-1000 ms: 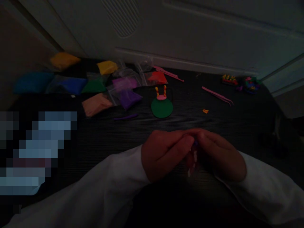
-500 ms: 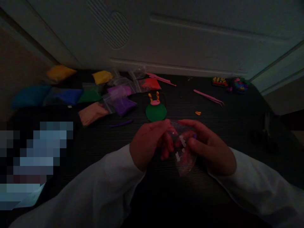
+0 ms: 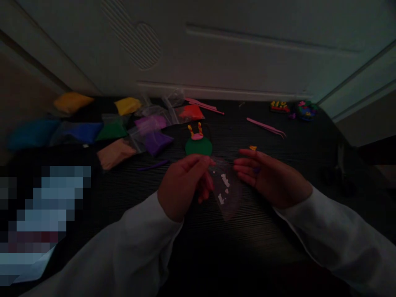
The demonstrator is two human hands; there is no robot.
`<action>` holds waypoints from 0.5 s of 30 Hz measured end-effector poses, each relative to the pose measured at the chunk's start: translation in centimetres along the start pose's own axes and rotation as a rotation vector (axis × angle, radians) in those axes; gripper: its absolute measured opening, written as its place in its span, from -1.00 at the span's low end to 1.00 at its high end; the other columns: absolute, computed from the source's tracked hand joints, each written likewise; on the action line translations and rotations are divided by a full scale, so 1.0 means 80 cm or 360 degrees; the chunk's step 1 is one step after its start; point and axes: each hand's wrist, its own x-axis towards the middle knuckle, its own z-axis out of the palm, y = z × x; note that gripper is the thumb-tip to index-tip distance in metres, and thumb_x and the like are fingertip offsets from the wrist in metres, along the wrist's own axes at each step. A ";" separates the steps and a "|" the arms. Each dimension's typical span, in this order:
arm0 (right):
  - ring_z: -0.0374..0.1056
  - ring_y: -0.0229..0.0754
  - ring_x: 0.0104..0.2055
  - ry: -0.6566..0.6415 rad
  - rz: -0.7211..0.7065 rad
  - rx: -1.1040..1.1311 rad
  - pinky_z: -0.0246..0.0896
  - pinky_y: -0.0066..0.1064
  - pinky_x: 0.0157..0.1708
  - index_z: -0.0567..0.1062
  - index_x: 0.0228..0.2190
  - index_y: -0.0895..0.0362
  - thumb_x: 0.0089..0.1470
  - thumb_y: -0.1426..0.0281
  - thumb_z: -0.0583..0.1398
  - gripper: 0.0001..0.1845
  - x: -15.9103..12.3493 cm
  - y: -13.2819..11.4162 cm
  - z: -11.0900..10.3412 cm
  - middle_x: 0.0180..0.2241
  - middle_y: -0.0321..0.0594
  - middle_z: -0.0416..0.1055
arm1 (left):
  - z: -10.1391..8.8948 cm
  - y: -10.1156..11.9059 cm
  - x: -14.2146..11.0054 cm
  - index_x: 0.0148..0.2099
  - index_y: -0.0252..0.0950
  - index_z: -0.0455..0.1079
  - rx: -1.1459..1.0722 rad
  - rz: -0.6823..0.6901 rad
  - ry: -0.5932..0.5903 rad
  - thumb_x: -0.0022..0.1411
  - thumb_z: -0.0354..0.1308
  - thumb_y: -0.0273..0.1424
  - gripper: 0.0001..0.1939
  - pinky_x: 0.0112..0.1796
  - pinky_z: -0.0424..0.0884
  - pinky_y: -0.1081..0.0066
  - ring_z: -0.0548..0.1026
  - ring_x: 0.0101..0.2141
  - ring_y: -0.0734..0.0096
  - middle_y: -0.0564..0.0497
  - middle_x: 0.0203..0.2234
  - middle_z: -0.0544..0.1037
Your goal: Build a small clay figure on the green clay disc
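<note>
My left hand [image 3: 182, 185] pinches the upper left edge of a clear plastic bag [image 3: 233, 202] with small white pieces [image 3: 225, 180] in it. To the right of the bag is my right hand [image 3: 272, 177], open, fingers stretched toward the bag but apart from it. A small purple bit [image 3: 256, 170] shows against its fingers; whether it is stuck there or held is unclear. Just beyond my left hand lies a green clay disc [image 3: 198, 147], bearing a pink clay piece [image 3: 197, 136] with two twisted yellow-orange clay stalks [image 3: 200, 128].
Several bags of coloured clay, including a peach one [image 3: 116, 153], fill the left. A purple clay strip [image 3: 153, 165] lies nearer. Pink tweezers [image 3: 266, 127], an orange clay bit [image 3: 253, 147], scissors [image 3: 340, 171] and small clay models [image 3: 306, 110] are at right. A wall panel [image 3: 241, 62] stands behind.
My right hand has let go of the plastic bag and moved right, its fingers straightening. My left hand keeps hold of the bag. The view has shifted slightly.
</note>
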 end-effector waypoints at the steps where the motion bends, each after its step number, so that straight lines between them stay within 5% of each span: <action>1: 0.29 -0.29 -0.24 0.0021 -0.0038 0.0029 0.17 -0.37 -0.18 0.31 -0.25 0.13 0.00 0.35 -0.01 -0.75 0.001 -0.003 -0.002 -0.31 -0.21 0.37 | 0.001 0.000 -0.001 -0.24 -0.30 0.19 0.0076 0.0036 0.0016 0.05 -0.06 -0.23 -0.72 -0.79 0.09 0.60 0.24 -0.78 0.60 0.15 -0.74 0.30; 4: 0.27 -0.28 -0.18 0.0014 -0.0143 0.0086 0.12 -0.35 -0.12 0.31 -0.24 0.13 0.00 0.38 -0.03 -0.74 0.001 -0.011 -0.005 -0.27 -0.20 0.36 | 0.005 -0.003 -0.005 -0.10 -0.25 0.12 0.0389 0.0166 0.0031 0.05 -0.05 -0.26 -0.65 -0.76 0.11 0.60 0.25 -0.76 0.61 0.14 -0.68 0.34; 9: 0.27 -0.30 -0.17 -0.0067 -0.0157 0.0180 0.07 -0.34 -0.07 0.25 -0.17 0.14 -0.02 0.54 -0.03 -0.68 -0.002 -0.009 -0.004 -0.23 -0.18 0.35 | 0.012 -0.010 -0.008 -0.19 -0.24 0.25 0.1081 0.0434 0.0067 0.04 -0.04 -0.30 -0.75 -0.56 0.25 0.54 0.34 -0.61 0.58 0.09 -0.55 0.40; 15: 0.25 -0.26 -0.15 -0.0200 -0.0095 0.0302 0.02 -0.30 -0.05 0.21 -0.14 0.17 -0.01 0.53 -0.04 -0.67 -0.001 0.004 0.005 -0.20 -0.13 0.33 | 0.023 -0.013 -0.012 -0.23 -0.27 0.29 0.1572 0.1114 0.0311 0.00 0.03 -0.38 -0.78 -0.30 0.26 0.42 0.32 -0.35 0.45 0.01 -0.37 0.37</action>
